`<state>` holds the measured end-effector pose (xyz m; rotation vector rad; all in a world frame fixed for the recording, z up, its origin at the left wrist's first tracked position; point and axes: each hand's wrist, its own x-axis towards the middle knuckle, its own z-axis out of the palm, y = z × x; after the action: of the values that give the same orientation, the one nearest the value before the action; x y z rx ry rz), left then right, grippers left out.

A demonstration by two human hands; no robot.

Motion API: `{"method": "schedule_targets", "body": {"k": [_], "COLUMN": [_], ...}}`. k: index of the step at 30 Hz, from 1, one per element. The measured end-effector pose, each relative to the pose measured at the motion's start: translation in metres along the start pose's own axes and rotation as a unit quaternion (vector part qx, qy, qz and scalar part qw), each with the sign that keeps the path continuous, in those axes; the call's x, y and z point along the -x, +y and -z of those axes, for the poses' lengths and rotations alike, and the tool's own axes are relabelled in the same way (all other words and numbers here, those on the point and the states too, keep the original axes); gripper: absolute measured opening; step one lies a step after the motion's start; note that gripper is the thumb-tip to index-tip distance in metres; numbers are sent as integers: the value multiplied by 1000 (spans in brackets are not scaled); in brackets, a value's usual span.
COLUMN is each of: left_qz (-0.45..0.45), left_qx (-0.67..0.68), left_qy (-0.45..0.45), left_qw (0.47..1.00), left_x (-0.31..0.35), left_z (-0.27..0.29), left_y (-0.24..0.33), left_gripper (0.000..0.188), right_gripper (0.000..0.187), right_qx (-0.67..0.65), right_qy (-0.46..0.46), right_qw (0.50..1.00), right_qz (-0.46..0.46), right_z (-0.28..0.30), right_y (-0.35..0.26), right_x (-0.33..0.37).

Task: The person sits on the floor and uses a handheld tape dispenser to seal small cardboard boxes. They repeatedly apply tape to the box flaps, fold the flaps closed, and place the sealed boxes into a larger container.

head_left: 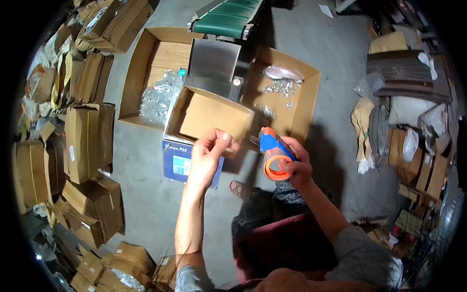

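My right hand (297, 163) grips a blue and orange tape dispenser (272, 141) with a tape roll on it, to the right of a small open cardboard box (206, 117). Bare brown cardboard shows inside that box, which rests on a machine with a blue front panel (171, 168). At the box's near edge is my left hand (210, 153), its fingers curled and the thumb pressed toward the index finger. Whatever lies in that pinch, if anything, is too small to make out.
Behind the box stand a metal chute (214, 58) and a green conveyor belt (228, 19). A large left carton (130, 92) holds clear plastic bags (160, 100); the right carton (307, 97) holds small shiny pieces (282, 87). Stacked cartons (82, 141) line the left side.
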<state>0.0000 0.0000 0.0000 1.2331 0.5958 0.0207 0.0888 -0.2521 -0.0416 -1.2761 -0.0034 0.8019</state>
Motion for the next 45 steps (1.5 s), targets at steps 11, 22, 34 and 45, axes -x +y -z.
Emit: {"method": "schedule_targets", "body": {"k": [11,22,34,45], "left_qz": [-52,-200,-400,-358], "left_qx": [-216,-629,-731,-864], "left_qy": [-90,41,54,136], "left_qw": [971,750,551,328], "left_x": [-85,-70,-35,-49], "left_z": [49,9,16,6], "left_y": [-117,-145,-166,-194], "left_gripper": [75,42,46,53], "right_gripper": [79,75,76,77], "right_qx": [88,-54,-167,-81], "right_qy": [-211,-310,-290,-252], "right_qw": [965,947,942,959], "right_qz": [130,62,30,103], "right_z": [53,25,28,79], "right_y": [40,82,94,78], "right_x": [-105,-146,-157,-145]}}
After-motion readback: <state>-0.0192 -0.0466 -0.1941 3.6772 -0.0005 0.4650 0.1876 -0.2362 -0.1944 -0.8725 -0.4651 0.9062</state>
